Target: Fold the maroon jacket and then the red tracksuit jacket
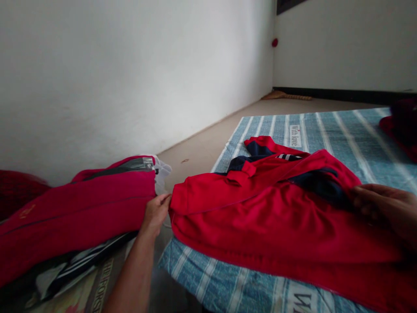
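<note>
Head view: red jacket [247, 221] lies on striped blue cloth [329, 130], left hand [157, 212] pinched closed on its left edge, right hand [387, 205] closed on its right side; uneven pulling could skew or bunch it

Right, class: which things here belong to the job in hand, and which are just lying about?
In the job:
red garment, held by left hand and right hand
striped sheet under it

Lying about, apparently:
pink garment
dark red cloth at right
broom-like thing

Red jacket [247, 226] (partly navy) lies creased over blue striped cloth [345, 134].
</note>
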Tool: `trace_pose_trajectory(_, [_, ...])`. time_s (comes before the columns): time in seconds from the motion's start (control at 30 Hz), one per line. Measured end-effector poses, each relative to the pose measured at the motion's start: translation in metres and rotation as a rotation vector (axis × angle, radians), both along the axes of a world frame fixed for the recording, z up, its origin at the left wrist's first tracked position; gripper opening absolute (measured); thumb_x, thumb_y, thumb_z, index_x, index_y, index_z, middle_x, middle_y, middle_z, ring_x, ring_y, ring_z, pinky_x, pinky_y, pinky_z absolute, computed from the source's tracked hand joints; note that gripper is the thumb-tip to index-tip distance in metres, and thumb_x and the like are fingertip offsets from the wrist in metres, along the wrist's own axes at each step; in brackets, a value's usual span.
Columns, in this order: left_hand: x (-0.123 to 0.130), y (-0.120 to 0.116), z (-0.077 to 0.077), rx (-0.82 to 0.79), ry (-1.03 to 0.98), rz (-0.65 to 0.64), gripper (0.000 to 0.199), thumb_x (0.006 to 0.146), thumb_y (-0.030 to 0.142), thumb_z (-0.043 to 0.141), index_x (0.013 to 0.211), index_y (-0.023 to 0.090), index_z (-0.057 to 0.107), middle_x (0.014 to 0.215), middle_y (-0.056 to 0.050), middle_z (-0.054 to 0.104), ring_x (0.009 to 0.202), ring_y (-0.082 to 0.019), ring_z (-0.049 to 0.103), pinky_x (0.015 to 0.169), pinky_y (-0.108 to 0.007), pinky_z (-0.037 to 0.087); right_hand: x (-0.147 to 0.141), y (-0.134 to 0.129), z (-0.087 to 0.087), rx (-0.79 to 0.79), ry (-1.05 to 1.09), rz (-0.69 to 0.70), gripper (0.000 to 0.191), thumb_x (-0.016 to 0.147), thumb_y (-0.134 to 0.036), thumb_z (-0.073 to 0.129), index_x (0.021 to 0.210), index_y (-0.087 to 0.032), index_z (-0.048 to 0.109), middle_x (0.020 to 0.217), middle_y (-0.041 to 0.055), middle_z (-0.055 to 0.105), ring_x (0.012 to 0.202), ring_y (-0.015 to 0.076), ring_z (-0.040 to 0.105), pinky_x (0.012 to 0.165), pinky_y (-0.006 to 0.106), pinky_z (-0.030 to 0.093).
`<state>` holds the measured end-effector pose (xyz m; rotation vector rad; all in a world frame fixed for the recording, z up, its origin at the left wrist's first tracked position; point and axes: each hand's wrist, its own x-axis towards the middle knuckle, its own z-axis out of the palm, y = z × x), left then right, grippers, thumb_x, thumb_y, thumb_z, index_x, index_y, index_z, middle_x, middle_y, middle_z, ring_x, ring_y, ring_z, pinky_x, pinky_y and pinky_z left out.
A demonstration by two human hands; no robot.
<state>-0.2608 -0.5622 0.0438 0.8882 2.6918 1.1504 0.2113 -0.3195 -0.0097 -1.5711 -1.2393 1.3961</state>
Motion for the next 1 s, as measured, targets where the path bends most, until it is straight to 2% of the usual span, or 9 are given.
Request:
trace_pose_trajectory(0.07, [0.006, -0.007, -0.004, 0.075, -0.188, 0.012, 0.033, 0.068, 0.039, 0.059, 0.091, 0.017, 0.068, 0.078, -0.004, 0.072, 0.073, -0.022, 0.066, 0.056, -0.026, 0.05, -0.001, -0.001, 0.003, -0.075, 0.019, -0.013, 0.024, 0.051, -0.038, 0.074, 0.064, -0.019, 0.066, 0.054, 0.0034, 0.06, 0.042, 0.0092, 0.047, 0.034, 0.015, 0.038])
trace_pose_trajectory(0.13, [0.009, -0.012, -0.005, 0.127, -0.275, 0.058, 0.037, 0.066, 0.039, 0.063, 0.095, 0.015, 0.067, 0.08, -0.005, 0.072, 0.072, -0.02, 0.066, 0.056, -0.025, 0.05, -0.002, -0.003, 0.005, -0.106, 0.029, -0.038, 0.025, 0.051, -0.037, 0.074, 0.067, -0.019, 0.067, 0.055, 0.0029, 0.061, 0.043, 0.0089, 0.048, 0.035, 0.014, 0.038])
trace_pose_trajectory(0.3, [0.016, -0.016, -0.004, 0.187, -0.245, 0.098, 0.041, 0.066, 0.043, 0.066, 0.096, 0.015, 0.067, 0.085, -0.006, 0.072, 0.076, -0.02, 0.067, 0.061, -0.025, 0.051, -0.003, -0.004, 0.007, -0.126, 0.03, -0.059, 0.027, 0.048, -0.034, 0.074, 0.07, -0.019, 0.066, 0.054, 0.0023, 0.061, 0.043, 0.0091, 0.048, 0.035, 0.014, 0.039])
trace_pose_trajectory(0.4, [0.018, -0.018, -0.004, 0.22, -0.165, 0.103, 0.053, 0.065, 0.048, 0.067, 0.104, 0.014, 0.065, 0.084, -0.007, 0.071, 0.079, -0.021, 0.066, 0.064, -0.025, 0.05, -0.004, -0.005, 0.009, -0.119, 0.024, -0.066, 0.03, 0.045, -0.034, 0.074, 0.07, -0.018, 0.066, 0.054, 0.0015, 0.06, 0.043, 0.0088, 0.048, 0.035, 0.014, 0.039])
trace_pose_trajectory(0.53, [0.017, -0.024, -0.004, 0.248, -0.171, 0.022, 0.064, 0.063, 0.053, 0.069, 0.112, 0.013, 0.061, 0.081, -0.006, 0.07, 0.078, -0.021, 0.066, 0.066, -0.026, 0.049, -0.007, -0.007, 0.014, -0.135, 0.022, -0.082, 0.033, 0.041, -0.034, 0.073, 0.069, -0.018, 0.064, 0.052, 0.0012, 0.06, 0.043, 0.0089, 0.047, 0.034, 0.014, 0.039])
trace_pose_trajectory(0.7, [0.019, -0.031, 0.002, 0.276, -0.234, -0.075, 0.053, 0.064, 0.05, 0.072, 0.102, 0.014, 0.065, 0.087, -0.006, 0.07, 0.084, -0.02, 0.065, 0.074, -0.026, 0.049, -0.008, -0.009, 0.015, -0.15, 0.006, -0.108, 0.037, 0.038, -0.034, 0.072, 0.071, -0.019, 0.065, 0.053, 0.0021, 0.061, 0.045, 0.0099, 0.049, 0.035, 0.014, 0.04])
trace_pose_trajectory(0.87, [0.027, -0.033, 0.014, 0.274, -0.312, -0.17, 0.065, 0.063, 0.043, 0.076, 0.119, 0.016, 0.057, 0.087, -0.006, 0.07, 0.083, -0.022, 0.067, 0.074, -0.029, 0.052, -0.008, -0.01, 0.015, -0.142, -0.013, -0.121, 0.033, 0.041, -0.033, 0.07, 0.071, -0.02, 0.065, 0.053, 0.0028, 0.06, 0.044, 0.0095, 0.048, 0.035, 0.013, 0.039])
trace_pose_trajectory(1.0, [0.031, -0.036, 0.019, 0.219, -0.302, -0.22, 0.06, 0.055, 0.039, 0.08, 0.109, 0.017, 0.064, 0.101, -0.01, 0.071, 0.094, -0.027, 0.066, 0.081, -0.035, 0.053, -0.006, -0.008, 0.012, -0.157, -0.019, -0.103, 0.027, 0.045, -0.034, 0.069, 0.068, -0.021, 0.064, 0.055, 0.0042, 0.061, 0.044, 0.0102, 0.049, 0.035, 0.014, 0.039])
